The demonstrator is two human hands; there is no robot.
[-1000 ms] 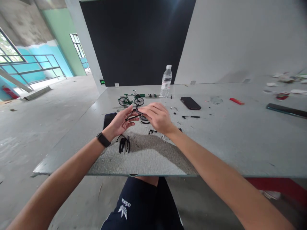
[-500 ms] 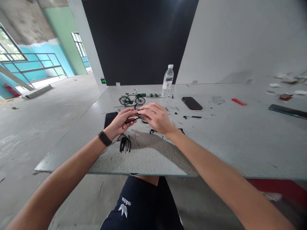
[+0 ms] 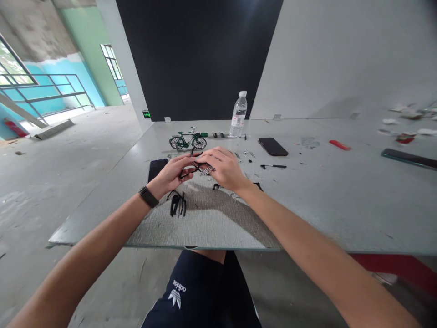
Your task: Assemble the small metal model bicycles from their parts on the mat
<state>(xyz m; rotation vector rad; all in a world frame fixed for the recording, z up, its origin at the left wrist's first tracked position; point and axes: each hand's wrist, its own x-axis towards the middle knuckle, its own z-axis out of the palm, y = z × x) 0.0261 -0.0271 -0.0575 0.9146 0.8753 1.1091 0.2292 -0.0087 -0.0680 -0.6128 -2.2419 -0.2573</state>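
Note:
My left hand (image 3: 174, 171) and my right hand (image 3: 221, 167) meet above the grey mat (image 3: 205, 228), fingers closed on a thin black model bicycle part (image 3: 187, 173), maybe a frame. Silvery spokes or prongs show under my right fingers; the rest of the piece is hidden. Below my left hand lie several small black parts (image 3: 177, 203). Another black part (image 3: 216, 186) rests under my right wrist. Just beyond my hands stands a green model bicycle (image 3: 187, 141).
A clear water bottle (image 3: 238, 116) stands at the back. Around lie a black phone (image 3: 273, 146), another dark phone (image 3: 157, 169), a small screwdriver-like tool (image 3: 274, 166), a red object (image 3: 339, 145) and a long dark object (image 3: 409, 158). The table's front edge (image 3: 205, 248) is above my lap.
The held black part has turned slightly between my hands, and more of its silvery prongs shows. Both hands have barely moved.

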